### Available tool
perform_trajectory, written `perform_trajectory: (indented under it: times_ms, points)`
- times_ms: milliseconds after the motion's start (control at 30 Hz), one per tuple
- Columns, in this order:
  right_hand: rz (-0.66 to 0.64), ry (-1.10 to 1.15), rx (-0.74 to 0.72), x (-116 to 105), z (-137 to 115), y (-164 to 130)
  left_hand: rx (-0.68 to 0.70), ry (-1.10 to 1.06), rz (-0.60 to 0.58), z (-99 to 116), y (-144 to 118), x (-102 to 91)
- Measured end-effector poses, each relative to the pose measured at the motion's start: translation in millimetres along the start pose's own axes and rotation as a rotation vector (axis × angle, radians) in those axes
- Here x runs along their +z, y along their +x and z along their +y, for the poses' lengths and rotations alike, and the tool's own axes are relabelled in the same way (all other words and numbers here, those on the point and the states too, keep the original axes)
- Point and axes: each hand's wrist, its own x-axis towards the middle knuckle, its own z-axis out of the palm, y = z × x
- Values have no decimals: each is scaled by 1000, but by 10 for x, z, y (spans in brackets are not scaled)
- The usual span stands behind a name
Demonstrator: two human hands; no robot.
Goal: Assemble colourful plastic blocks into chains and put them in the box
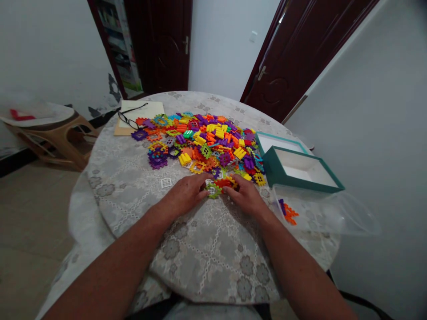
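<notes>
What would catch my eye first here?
A bright heap of plastic pieces on the round table stands out first. Just in front of it, the left hand and the right hand hold a small cluster of pieces. An open green box sits right of the heap.

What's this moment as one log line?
left hand: holds lime-green toothed piece | right hand: holds red-orange toothed piece | ahead: heap of plastic building pieces | right side: teal box, clear plastic tub

Left hand (187, 194) and right hand (248, 196) are bare, narrowing at the wrists (166, 212); left forearm (131, 246) and right forearm (292, 253), also bare, broaden from there. Whether dark strips (155, 309) below the near edge of the counter (213, 286) are clothing is unclear.
</notes>
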Motion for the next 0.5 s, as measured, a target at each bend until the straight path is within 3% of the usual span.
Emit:
perform_trajectory:
  times_ms: [200, 400, 500]
  points:
    - [-81, 2, -81, 16, -82, -29, 98, 37, -48, 5, -8, 2]
    - [-240, 303, 4, 4, -104, -54, 114, 81, -45, -15, -7, 11]
    - [-261, 377, 22, -7, -134, -65, 105, 67, -33, -12, -11, 6]
